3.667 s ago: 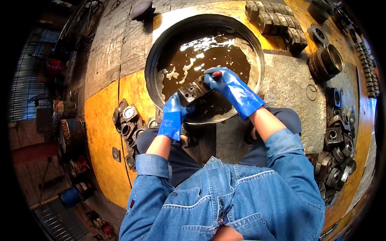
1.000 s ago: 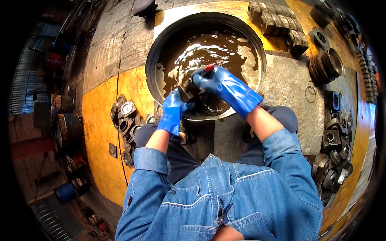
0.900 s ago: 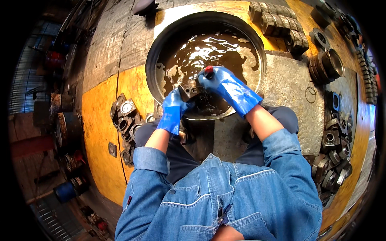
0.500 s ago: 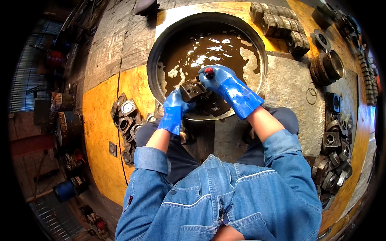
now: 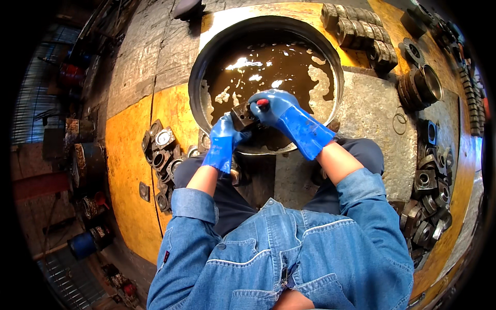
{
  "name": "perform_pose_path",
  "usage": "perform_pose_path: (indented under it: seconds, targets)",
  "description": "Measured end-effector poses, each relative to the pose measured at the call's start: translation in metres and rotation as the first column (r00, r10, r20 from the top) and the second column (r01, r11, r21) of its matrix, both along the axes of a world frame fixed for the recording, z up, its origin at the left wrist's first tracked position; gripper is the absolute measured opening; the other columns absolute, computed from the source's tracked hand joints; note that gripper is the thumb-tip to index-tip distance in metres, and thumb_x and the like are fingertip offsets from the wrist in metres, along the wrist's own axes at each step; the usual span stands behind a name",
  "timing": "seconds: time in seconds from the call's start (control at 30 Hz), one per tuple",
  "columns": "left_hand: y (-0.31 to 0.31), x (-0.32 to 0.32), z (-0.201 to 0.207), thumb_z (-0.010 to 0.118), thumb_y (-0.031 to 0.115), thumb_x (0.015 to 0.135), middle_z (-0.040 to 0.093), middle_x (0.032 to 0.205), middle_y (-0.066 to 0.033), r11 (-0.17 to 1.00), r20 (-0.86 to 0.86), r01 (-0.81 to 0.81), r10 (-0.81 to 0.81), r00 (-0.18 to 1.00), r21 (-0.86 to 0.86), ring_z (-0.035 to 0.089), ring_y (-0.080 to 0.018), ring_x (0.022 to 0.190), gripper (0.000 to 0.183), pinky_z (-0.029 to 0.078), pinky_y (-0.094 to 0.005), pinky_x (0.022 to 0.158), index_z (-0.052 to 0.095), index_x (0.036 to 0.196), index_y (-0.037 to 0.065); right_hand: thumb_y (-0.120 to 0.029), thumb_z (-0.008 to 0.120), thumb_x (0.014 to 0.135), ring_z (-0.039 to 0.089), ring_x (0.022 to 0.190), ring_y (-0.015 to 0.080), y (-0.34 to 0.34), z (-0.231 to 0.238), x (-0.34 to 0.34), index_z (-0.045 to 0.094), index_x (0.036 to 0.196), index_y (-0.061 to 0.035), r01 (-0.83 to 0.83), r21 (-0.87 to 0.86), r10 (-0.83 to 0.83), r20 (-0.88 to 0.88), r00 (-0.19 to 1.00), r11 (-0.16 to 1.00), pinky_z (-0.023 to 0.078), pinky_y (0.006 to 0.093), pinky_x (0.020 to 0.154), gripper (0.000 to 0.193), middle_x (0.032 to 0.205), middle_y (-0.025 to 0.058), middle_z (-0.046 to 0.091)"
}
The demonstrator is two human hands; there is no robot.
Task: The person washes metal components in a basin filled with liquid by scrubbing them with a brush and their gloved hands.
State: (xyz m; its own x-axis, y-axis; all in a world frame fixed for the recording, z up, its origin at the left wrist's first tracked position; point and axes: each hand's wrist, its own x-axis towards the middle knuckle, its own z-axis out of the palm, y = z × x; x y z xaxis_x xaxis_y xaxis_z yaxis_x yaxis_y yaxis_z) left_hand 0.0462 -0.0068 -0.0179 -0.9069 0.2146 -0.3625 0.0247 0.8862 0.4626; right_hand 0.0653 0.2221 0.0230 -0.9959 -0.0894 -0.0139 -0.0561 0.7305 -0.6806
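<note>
work on the metal block (image 5: 242,118) looks to be partway along: the piece is in hand near the centre of the frame, above the dark liquid (image 5: 227,85) and inside the rim of the round basin (image 5: 193,88), and not yet set down. the fingers of the left hand (image 5: 223,133) grip its left side. those of the right hand (image 5: 277,107) are closed around a red-ended tool (image 5: 263,104) at the block's upper right; the tool's working end is hidden, so whether it touches the block i cannot tell.

other parts sit out of hand: a loose cluster of metal parts (image 5: 163,157) at the left, a larger heap of metal parts (image 5: 424,178) at the right, and stacked rows of blocks (image 5: 356,28) at the upper right. which of these are finished and which are left, their looks do not settle.
</note>
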Motion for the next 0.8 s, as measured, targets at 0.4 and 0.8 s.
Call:
perform_pose_path:
  seconds: [0.4, 0.8]
  targets:
    - [-0.003, 0.002, -0.002, 0.097, 0.023, 0.076, 0.082, 0.119, -0.0126, 0.986, 0.036, -0.005, -0.001, 0.999, 0.165, 0.077, -0.0261, 0.112, 0.063, 0.058, -0.0386, 0.099, 0.072, 0.131, 0.005, -0.04, 0.07, 0.097, 0.075, 0.113, 0.0312, 0.01, 0.004, -0.003, 0.084, 0.113, -0.0279, 0.081, 0.004, -0.081, 0.018, 0.997, 0.997, 0.061, 0.0426, 0.099, 0.024, 0.118, 0.0053, 0.081]
    - [-0.008, 0.005, -0.001, 0.099, 0.027, 0.074, 0.081, 0.119, -0.0158, 0.995, -0.005, 0.022, -0.022, 1.0, 0.1, 0.076, -0.0319, 0.113, 0.068, 0.058, -0.0415, 0.1, 0.071, 0.131, 0.003, -0.029, 0.076, 0.094, 0.079, 0.095, 0.03, 0.028, -0.037, -0.016, 0.083, 0.102, -0.0155, 0.36, 0.028, -0.36, 0.0, 0.933, 0.933, 0.063, 0.0409, 0.088, 0.018, 0.113, 0.0104, 0.081]
